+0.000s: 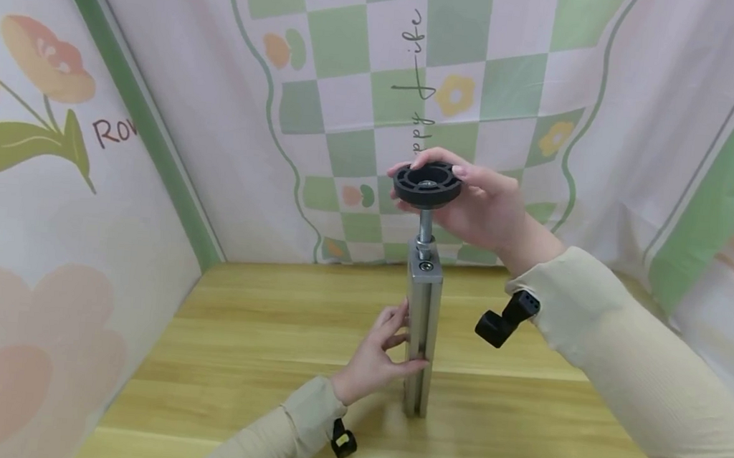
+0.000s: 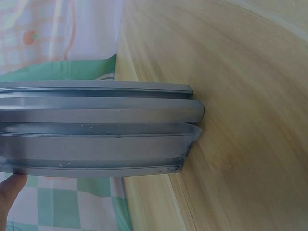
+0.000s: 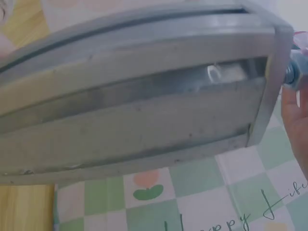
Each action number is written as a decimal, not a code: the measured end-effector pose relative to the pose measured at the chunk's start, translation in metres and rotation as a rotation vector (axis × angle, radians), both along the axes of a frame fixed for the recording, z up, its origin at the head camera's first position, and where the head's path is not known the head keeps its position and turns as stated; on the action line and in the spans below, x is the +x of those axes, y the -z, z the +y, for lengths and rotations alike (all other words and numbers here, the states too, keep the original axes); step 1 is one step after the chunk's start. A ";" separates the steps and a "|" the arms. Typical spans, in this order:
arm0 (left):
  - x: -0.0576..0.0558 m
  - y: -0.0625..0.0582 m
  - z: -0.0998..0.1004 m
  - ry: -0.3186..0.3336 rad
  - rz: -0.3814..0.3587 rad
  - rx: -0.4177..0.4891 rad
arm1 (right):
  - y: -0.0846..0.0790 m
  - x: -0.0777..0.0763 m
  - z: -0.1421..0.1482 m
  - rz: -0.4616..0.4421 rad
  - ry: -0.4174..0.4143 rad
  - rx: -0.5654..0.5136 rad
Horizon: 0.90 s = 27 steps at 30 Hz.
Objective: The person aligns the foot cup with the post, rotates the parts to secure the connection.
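Note:
An aluminium profile (image 1: 422, 320) with long grooves stands upright on the wooden table. A flat end plate (image 1: 431, 273) with a screw caps its top, and a threaded rod (image 1: 426, 225) rises from it. On that rod sits a round black levelling foot (image 1: 426, 198), dish side up. My right hand (image 1: 486, 208) grips the foot's rim with curled fingers. Lower down, my left hand (image 1: 369, 362) holds the profile between thumb and fingers. The left wrist view shows the bottom end of the profile (image 2: 91, 149) at the table. In the right wrist view a hex nut (image 3: 300, 70) shows beside the plate.
The wooden table (image 1: 236, 334) extends around the profile. Printed cloth curtains (image 1: 338, 104) hang behind and at both sides. A black wrist camera (image 1: 507, 320) hangs from the right sleeve, and another black device (image 1: 343, 441) from the left.

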<state>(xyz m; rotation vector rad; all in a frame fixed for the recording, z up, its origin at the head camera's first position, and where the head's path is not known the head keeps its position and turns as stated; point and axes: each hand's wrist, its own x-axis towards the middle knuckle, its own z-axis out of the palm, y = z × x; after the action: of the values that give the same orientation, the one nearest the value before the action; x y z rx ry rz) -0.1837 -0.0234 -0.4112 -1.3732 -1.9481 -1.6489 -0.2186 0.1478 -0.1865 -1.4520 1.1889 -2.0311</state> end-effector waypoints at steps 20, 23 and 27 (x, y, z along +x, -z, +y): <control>0.003 0.000 0.000 -0.004 -0.037 0.000 | -0.005 0.033 -0.004 0.026 0.636 0.031; 0.002 0.000 0.000 -0.005 -0.036 0.002 | -0.007 0.040 -0.007 0.033 0.741 0.068; 0.002 0.000 0.001 -0.004 -0.026 0.007 | -0.010 0.049 -0.013 0.059 0.882 0.114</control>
<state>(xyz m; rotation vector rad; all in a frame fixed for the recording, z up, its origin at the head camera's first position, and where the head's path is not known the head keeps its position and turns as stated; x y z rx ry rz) -0.1819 -0.0226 -0.4110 -1.3510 -1.9559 -1.6785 -0.1698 0.1353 -0.1762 -1.0086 2.2051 -2.3648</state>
